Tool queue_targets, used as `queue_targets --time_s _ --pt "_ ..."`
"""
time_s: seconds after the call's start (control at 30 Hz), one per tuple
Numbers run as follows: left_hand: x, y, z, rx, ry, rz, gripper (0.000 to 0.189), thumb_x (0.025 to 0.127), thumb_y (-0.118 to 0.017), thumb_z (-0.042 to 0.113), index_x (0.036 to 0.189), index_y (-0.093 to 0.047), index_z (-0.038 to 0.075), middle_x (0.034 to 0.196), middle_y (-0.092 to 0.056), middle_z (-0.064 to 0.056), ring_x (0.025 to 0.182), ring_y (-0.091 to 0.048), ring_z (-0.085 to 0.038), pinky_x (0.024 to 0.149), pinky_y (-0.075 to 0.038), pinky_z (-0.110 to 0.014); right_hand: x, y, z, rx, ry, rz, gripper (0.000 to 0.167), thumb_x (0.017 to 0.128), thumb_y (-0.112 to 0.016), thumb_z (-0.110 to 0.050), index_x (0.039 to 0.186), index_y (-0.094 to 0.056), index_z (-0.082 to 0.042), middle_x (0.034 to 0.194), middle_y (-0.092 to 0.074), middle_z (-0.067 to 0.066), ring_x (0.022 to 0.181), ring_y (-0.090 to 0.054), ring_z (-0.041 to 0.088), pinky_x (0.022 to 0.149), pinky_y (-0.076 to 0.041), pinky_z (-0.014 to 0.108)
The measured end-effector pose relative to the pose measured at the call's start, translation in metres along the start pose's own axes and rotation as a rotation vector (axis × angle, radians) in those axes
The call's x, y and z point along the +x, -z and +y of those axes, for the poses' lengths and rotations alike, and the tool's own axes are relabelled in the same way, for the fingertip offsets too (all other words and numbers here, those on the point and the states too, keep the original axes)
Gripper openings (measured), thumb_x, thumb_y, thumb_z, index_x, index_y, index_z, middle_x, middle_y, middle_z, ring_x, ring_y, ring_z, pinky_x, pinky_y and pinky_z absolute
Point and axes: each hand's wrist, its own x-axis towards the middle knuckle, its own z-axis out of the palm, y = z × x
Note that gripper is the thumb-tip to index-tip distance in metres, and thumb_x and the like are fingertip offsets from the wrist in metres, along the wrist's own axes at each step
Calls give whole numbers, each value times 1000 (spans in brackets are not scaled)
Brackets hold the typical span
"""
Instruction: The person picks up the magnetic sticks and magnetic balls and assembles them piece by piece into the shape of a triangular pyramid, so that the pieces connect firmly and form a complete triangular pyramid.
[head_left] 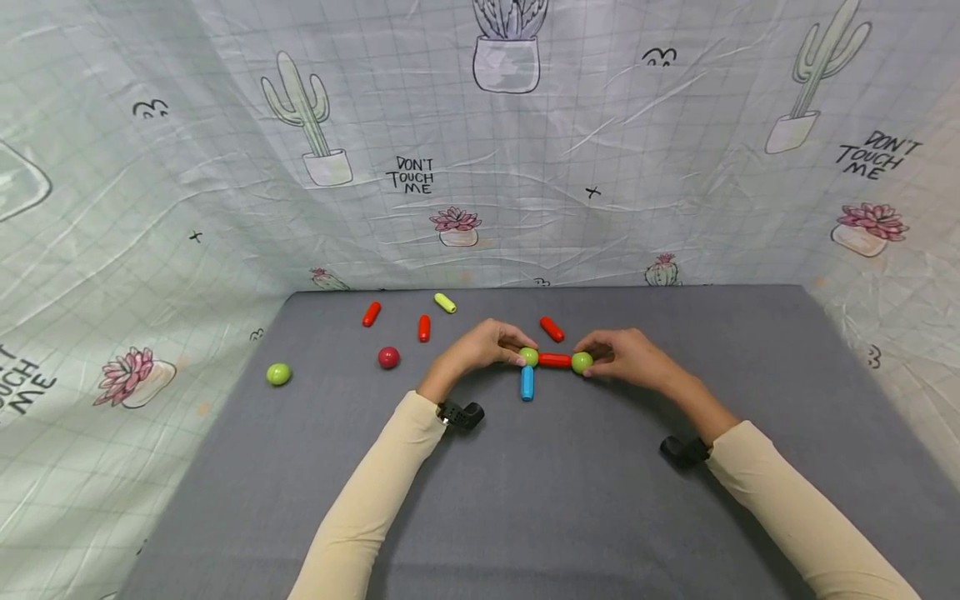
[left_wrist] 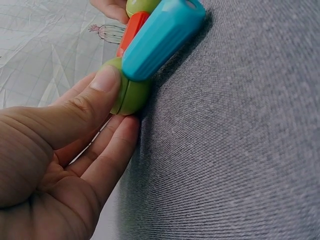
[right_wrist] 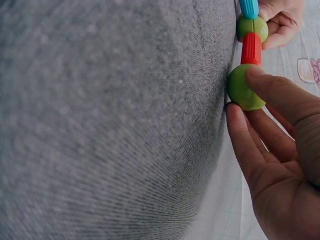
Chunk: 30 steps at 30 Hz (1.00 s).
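Note:
My left hand (head_left: pixel 487 344) pinches a green ball (head_left: pixel 529 357) between thumb and fingers. A blue rod (head_left: pixel 527 384) runs from that ball toward me, its near end pointing at the front of the table. Between this ball and a second green ball (head_left: pixel 581 362) lies a red rod (head_left: pixel 555 360), lined up left to right and meeting both. The second ball is held by the thumb and fingers of my right hand (head_left: pixel 626 357). In the left wrist view the blue rod (left_wrist: pixel 162 40) presses up against the green ball (left_wrist: pixel 134 95), near my thumb.
Behind the joined pieces lies a loose red rod (head_left: pixel 552 328). Further left are two more red rods, one upright in view (head_left: pixel 424 328), a yellow-green rod (head_left: pixel 445 302), a dark red ball (head_left: pixel 388 357) and a green ball (head_left: pixel 278 374). A patterned cloth (head_left: pixel 525 167) hangs behind the grey table (head_left: pixel 570 500).

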Motion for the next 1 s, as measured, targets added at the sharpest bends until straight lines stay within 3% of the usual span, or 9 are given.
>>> queue_targets --time_s 0.17,0.4,0.6,0.73,1.0 --pt "0 0 1 10 -9 -10 32 90 -76 3 121 -74 2 118 -74 -10 108 -70 -17 88 -56 -24 -2 -2 1 5 3 1 36 86 -82 -13 121 -71 -9 116 -74 8 107 -71 23 85 -59 34" --pt "6 2 4 159 -63 41 30 90 -78 9 120 -75 8 117 -75 -6 107 -70 -18 90 -56 -27 -9 0 -2 51 16 -54 35 90 -79 -11 124 -70 -10 117 -74 6 107 -71 22 85 -59 31" --pt "8 1 6 175 -47 89 32 94 -74 10 126 -73 9 124 -72 -7 114 -68 -22 92 -56 -31 -7 -5 -11 70 75 -85 35 90 -78 -9 124 -70 -9 117 -73 6 107 -70 22 86 -59 31" --pt "8 1 8 191 -37 135 37 95 -72 8 132 -67 7 125 -70 -13 110 -69 -26 89 -57 -33 -3 -10 -13 72 114 -72 36 89 -79 -9 124 -71 -9 117 -74 5 106 -71 22 86 -59 32" --pt "9 1 12 217 -6 208 26 100 -68 14 125 -70 9 124 -71 -10 109 -70 -27 93 -56 -38 9 -23 -21 43 101 -44 30 87 -81 -15 116 -74 -12 109 -76 2 96 -73 17 81 -59 28"
